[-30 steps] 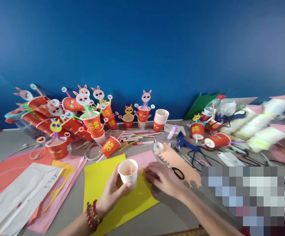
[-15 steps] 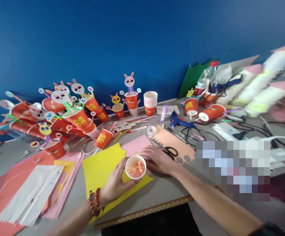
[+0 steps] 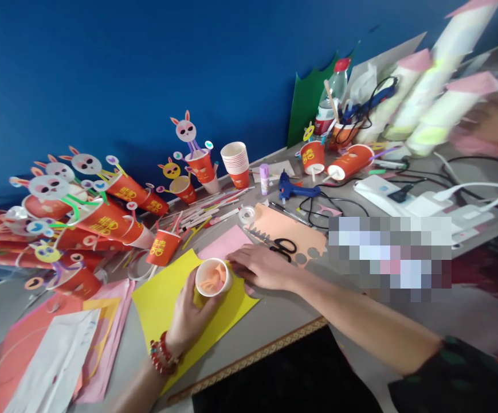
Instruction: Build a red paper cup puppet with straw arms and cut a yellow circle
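Blue wall backs a grey tabletop [image 3: 287, 312] crowded with craft work. Far left, red rabbit cups [image 3: 102, 215] lie heaped; a yellow sheet [image 3: 167, 298] sits near the middle. Since 1 second ago the white paper cup [image 3: 213, 277] has come down from a raised, upright hold to tilt over the yellow sheet, its peach scraps showing. The left hand [image 3: 188, 315] wraps it closed; the right hand [image 3: 259, 267] now lies flat, open, beside it, holding nothing, near black scissors [image 3: 283, 248].
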